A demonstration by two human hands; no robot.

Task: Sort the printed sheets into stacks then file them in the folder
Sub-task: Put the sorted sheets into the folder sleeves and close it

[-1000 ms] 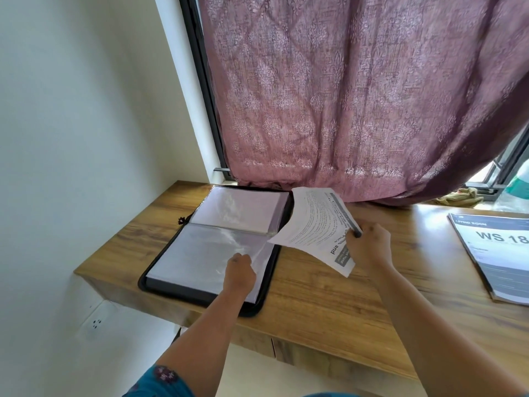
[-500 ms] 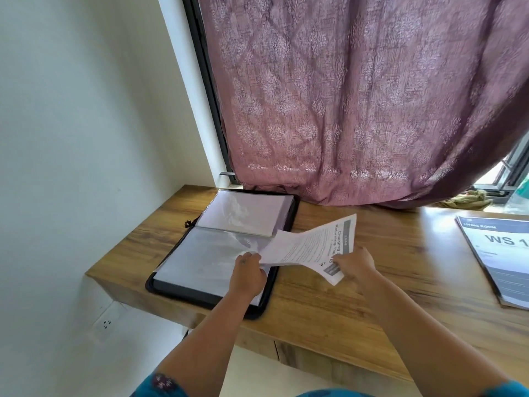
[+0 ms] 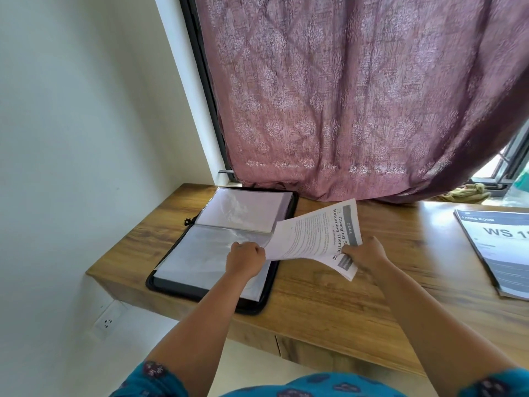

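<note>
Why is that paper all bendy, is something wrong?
Nothing looks broken or spilled. The printed sheet bends because the right hand holds one end while its other end goes toward the open folder. The left hand pinches a plastic sleeve there. The stack of sheets lies flat.

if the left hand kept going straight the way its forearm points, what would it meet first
Probably the near edge of the printed sheets held by the right hand, just beyond the left hand over the open folder; depth is unclear, so it might slip under them.
</note>
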